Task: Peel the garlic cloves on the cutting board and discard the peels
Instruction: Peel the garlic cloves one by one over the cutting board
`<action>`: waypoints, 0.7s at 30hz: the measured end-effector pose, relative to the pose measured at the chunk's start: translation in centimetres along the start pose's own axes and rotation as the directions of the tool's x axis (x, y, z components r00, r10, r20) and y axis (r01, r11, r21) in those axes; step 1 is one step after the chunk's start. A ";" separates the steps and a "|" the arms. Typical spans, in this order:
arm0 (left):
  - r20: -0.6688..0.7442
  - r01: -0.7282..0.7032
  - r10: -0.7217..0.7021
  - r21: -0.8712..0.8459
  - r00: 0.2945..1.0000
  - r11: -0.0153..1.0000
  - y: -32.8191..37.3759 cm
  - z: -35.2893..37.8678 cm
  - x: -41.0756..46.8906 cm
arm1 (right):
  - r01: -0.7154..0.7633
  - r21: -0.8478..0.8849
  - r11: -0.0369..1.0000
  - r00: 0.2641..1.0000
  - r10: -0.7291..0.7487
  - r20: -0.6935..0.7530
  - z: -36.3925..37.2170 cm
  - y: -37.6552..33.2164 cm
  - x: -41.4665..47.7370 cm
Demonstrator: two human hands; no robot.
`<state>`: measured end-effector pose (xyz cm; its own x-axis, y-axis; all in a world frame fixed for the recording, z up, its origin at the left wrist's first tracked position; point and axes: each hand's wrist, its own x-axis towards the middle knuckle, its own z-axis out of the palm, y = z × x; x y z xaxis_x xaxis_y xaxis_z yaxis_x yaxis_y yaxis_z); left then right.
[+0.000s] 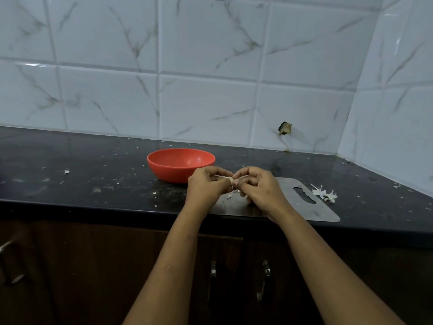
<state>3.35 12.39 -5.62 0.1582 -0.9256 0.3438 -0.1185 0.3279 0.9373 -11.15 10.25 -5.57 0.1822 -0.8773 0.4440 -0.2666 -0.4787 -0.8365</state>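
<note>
Both hands meet just above the left part of the steel cutting board (323, 211). My left hand (206, 185) and my right hand (257, 186) pinch a small garlic clove (230, 180) between their fingertips, with thin strips of pale peel sticking out on both sides. The clove itself is mostly hidden by the fingers. A scrap of peel (229, 196) lies on the board under the hands. A small heap of white peels (324, 193) lies on the counter just past the board's right end.
A red plastic bowl (180, 164) stands on the black counter (93, 174) right behind my left hand. Crumbs and peel flecks dot the counter. Tiled walls close off the back and right. Cabinet doors with metal handles are below the counter's front edge.
</note>
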 end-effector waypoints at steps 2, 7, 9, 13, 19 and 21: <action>-0.009 0.010 -0.010 -0.015 1.000 1.000 0.0 0.0 0.1 | 0.010 -0.009 1.000 1.000 -0.010 0.005 0.0 -0.1 -0.1; -0.010 0.018 -0.019 -0.027 1.000 0.999 0.0 0.1 0.1 | 0.000 -0.027 1.000 1.000 0.000 -0.003 -0.1 -0.1 -0.2; -0.005 0.002 -0.002 -0.015 1.000 1.000 -0.1 0.1 0.1 | -0.018 -0.025 1.000 1.000 0.018 -0.005 -0.1 0.0 -0.1; -0.009 -0.025 0.025 0.024 1.000 0.999 -0.3 0.1 0.1 | -0.051 0.000 0.999 0.999 0.051 0.002 -0.1 0.2 0.0; -0.032 -0.004 0.004 0.000 0.999 1.000 -0.2 0.2 0.2 | -0.081 0.106 0.991 0.997 0.079 0.022 -0.2 0.3 0.2; -0.081 -0.004 0.006 0.024 0.997 1.000 -0.5 0.2 0.5 | -0.079 0.139 0.987 0.997 0.079 0.000 -0.3 0.3 0.3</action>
<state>3.24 11.75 -5.97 0.2361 -0.9055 0.3525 -0.1430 0.3265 0.9343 -11.49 9.85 -5.62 0.1607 -0.9126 0.3760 -0.1456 -0.3987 -0.9054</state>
